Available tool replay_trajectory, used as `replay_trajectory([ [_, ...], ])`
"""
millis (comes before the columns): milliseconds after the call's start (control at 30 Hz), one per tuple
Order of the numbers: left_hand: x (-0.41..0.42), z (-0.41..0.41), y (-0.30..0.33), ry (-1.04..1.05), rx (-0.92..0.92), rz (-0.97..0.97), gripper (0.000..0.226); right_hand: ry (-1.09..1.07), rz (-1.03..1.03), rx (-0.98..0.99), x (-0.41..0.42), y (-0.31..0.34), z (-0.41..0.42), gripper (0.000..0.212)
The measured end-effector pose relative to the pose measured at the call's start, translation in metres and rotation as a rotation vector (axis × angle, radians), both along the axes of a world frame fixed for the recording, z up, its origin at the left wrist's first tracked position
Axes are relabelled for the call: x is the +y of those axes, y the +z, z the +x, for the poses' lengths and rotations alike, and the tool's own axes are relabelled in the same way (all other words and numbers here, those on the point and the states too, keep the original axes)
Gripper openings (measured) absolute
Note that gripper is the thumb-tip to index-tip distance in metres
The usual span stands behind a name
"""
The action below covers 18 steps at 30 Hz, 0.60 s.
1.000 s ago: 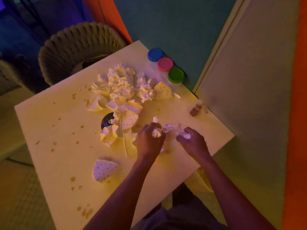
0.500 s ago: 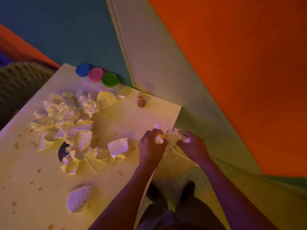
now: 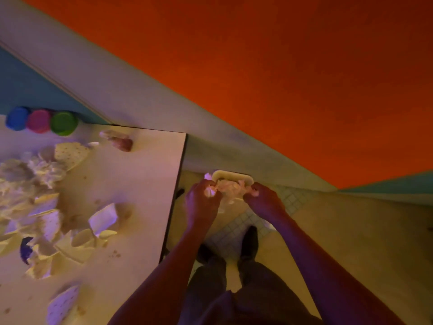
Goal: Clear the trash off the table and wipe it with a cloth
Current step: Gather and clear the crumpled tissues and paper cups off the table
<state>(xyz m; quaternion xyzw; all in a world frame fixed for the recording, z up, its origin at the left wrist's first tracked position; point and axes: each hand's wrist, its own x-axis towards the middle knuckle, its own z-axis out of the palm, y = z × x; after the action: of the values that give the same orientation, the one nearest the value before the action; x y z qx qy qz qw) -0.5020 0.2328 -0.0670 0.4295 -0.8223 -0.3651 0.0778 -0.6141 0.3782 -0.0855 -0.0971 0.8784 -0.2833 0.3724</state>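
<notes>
My left hand (image 3: 202, 202) and my right hand (image 3: 264, 202) each grip one end of a bundle of crumpled white tissues (image 3: 230, 188), held off the table's right edge. Right under the bundle, on the floor, stands a pale bin (image 3: 234, 176) of which only the far rim shows. The table (image 3: 145, 184) keeps a heap of crumpled tissues (image 3: 28, 174) and torn dotted paper plate pieces (image 3: 70, 152) on its left half, with brown spill spots between them.
Three tubs with blue (image 3: 16, 118), pink (image 3: 38, 120) and green (image 3: 63, 123) lids line the table's far edge. A small brown lump with paper (image 3: 121, 141) lies near them. My feet (image 3: 248, 240) stand on tiled floor beside the table. An orange wall rises behind.
Both hands carried the tissue bundle to the right, from above the table's corner to beyond its edge, over the bin. The view swung right with them.
</notes>
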Motion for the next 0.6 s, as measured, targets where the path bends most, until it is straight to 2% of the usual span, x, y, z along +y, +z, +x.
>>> replay_trajectory([
  [200,0.011,-0.021,-0.028,0.067,-0.021,0.086,0.023,-0.061,0.01,-0.091,0.023,-0.027,-0.024,0.044],
  [267,0.008,-0.028,-0.045,0.066,-0.038,0.085,0.033,-0.085,0.01,-0.121,0.023,-0.04,-0.031,0.033],
  [333,0.003,-0.037,-0.068,0.056,-0.059,0.079,0.037,-0.129,0.003,-0.136,0.02,-0.058,-0.037,0.031],
  [500,-0.014,-0.063,-0.128,0.014,-0.098,0.055,0.025,-0.208,-0.014,-0.139,0.009,-0.122,-0.047,0.016],
  [600,-0.022,-0.074,-0.179,-0.022,-0.099,0.024,0.027,-0.228,-0.025,-0.145,-0.009,-0.17,-0.054,0.035],
])
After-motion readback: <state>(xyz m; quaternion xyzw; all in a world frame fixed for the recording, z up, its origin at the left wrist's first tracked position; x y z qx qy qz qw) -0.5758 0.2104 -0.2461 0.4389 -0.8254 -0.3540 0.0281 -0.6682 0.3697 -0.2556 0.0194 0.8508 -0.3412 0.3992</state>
